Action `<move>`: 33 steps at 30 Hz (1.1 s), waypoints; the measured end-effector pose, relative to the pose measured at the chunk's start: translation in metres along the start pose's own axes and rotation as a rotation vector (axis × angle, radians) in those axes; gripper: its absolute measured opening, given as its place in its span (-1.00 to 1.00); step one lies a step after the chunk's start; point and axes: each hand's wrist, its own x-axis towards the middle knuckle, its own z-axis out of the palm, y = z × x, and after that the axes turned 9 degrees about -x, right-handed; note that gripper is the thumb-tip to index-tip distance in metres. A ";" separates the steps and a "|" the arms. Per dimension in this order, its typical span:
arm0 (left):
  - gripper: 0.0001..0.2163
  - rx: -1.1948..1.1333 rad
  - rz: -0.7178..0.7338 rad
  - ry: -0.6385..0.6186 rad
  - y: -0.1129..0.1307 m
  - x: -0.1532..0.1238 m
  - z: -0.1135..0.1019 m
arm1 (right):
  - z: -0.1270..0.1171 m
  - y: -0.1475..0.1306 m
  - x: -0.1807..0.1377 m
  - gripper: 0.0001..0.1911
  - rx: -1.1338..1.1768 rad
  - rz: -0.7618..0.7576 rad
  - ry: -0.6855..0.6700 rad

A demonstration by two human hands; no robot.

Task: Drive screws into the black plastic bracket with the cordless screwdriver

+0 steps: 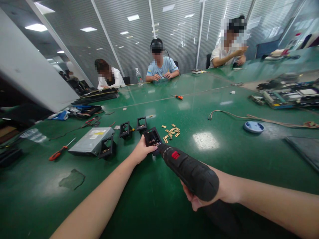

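From ten round to two o'clock, a tall glass partition with grey horizontal slatted blinds (179,30), divided by slender pale uprights (200,33). At ten, a broad off-white slanting pillar (32,63), with bright white rectangular ceiling lights (36,27) just above it. Toward one, a dark chair back (176,63); at two, a blue upright panel (267,49). Spreading toward six, a glossy green surface (149,192), crossed by a thin seam (149,101) near twelve, with a white glare patch (205,141) at four.
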 end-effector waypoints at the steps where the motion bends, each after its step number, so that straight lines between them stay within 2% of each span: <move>1: -0.31 0.010 -0.004 0.009 0.001 -0.001 0.000 | 0.000 0.000 0.000 -0.73 -0.003 -0.002 0.004; 9: -0.34 0.032 -0.053 0.039 0.012 -0.006 0.006 | 0.003 -0.003 0.002 -0.74 -0.019 -0.006 -0.014; 15: -0.34 0.014 -0.095 0.029 0.014 -0.007 0.006 | 0.006 -0.013 0.003 -0.59 -0.051 0.002 0.069; 19: -0.34 -0.006 -0.113 0.029 0.013 -0.007 0.003 | 0.010 -0.017 0.006 -0.56 -0.067 0.072 0.084; 23: -0.30 -0.065 -0.107 0.052 0.011 -0.009 0.003 | 0.013 -0.010 0.006 -0.64 -0.062 0.163 0.060; 33: -0.32 -0.103 -0.081 0.088 0.013 -0.014 0.006 | 0.011 0.019 0.000 -0.40 -0.018 0.177 0.088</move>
